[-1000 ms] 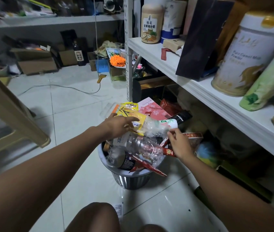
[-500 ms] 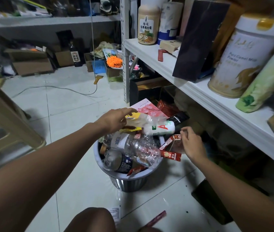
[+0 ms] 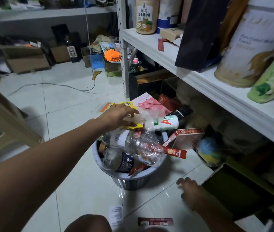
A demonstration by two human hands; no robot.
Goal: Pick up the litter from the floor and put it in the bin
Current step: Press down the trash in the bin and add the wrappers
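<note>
the left hand point(image 3: 118, 117) rests relaxed on a yellow wrapper point(image 3: 133, 126) atop the full bin point(image 3: 129, 180). the right hand point(image 3: 191, 191), slack and empty, hovers low; a red sachet point(image 3: 155, 221) lies on the floor point(image 3: 76, 114) near it.

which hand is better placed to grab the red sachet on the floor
Right. The right hand is low near the floor, open and close to the red sachet. The left hand rests up on the litter piled in the bin.
</note>
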